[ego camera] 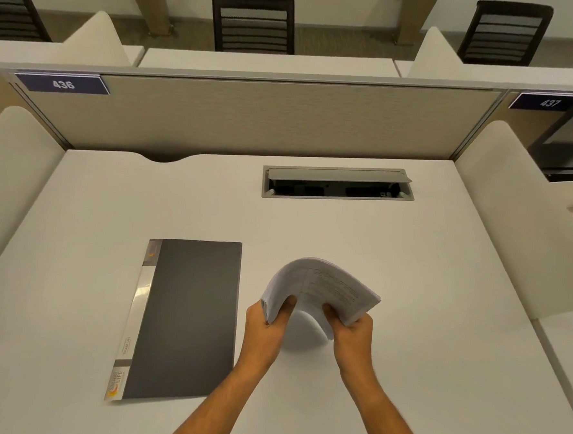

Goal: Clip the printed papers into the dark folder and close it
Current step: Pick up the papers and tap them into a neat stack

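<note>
A dark grey folder [185, 318] with a pale spine strip lies closed and flat on the white desk, left of centre. To its right I hold a stack of printed papers [324, 288] above the desk, bent into an arch. My left hand [265, 329] grips the stack's left edge. My right hand [351, 335] grips its right edge. The lower part of the stack curls down between my hands.
The white desk [410, 258] has a grey cable box [337, 184] with its lid raised at the back. A beige partition [251, 114] closes the far side, and white side panels stand left and right. Black chairs sit beyond it.
</note>
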`<state>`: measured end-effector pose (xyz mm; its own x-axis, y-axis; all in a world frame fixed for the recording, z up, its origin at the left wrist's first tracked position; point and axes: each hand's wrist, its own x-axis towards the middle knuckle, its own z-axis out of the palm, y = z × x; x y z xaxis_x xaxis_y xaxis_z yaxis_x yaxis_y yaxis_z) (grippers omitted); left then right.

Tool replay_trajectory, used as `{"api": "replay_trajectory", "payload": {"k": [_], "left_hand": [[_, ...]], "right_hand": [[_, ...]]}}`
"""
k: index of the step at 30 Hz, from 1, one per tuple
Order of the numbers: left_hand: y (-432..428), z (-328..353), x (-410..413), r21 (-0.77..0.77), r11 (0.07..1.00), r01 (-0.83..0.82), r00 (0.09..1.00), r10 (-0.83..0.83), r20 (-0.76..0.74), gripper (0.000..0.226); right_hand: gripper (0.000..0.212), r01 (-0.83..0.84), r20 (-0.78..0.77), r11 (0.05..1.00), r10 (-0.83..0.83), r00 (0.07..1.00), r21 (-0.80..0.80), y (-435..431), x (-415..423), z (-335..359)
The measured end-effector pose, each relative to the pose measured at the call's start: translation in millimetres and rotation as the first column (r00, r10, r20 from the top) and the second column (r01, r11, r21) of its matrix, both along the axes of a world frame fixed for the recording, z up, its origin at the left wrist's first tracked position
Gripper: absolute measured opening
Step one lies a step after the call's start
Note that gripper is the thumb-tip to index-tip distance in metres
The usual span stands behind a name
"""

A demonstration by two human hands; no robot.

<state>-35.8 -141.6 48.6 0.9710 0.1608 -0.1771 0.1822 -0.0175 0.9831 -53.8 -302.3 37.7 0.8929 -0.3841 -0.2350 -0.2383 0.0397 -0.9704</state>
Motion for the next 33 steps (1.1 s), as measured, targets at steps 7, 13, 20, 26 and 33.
{"api": "replay_trajectory", "payload": {"k": [7, 13, 20, 26, 33], "left_hand": [[5, 1, 6, 0.010, 1.000, 0.004, 1.000, -0.004, -0.005, 0.014], [39, 18, 24, -0.118, 0.987, 0.104, 0.990, -0.114, -0.081, 0.020], [79, 32, 39, -0.325, 0.929, 0.180, 0.947, -0.253, -0.198, 0.039], [102, 34, 35, -0.339, 0.925, 0.174, 0.947, -0.252, -0.200, 0.027], [124, 33, 27, -0.267, 0.943, 0.200, 0.961, -0.242, -0.135, 0.022]], "right_hand": [[0.013, 0.023, -0.043, 1.000, -0.024, 0.999, -0.020, -4, -2, -1], [0.019, -0.117, 0.120, 0.993, 0.116, 0.986, 0.001, -14, 4, 22], [0.017, -0.233, 0.053, 0.971, 0.230, 0.972, 0.048, -10, 6, 36], [0.024, -0.247, 0.048, 0.957, 0.243, 0.969, 0.152, 11, -4, 36], [0.026, -0.185, 0.067, 0.964, 0.175, 0.982, 0.190, 34, -14, 32]]}}
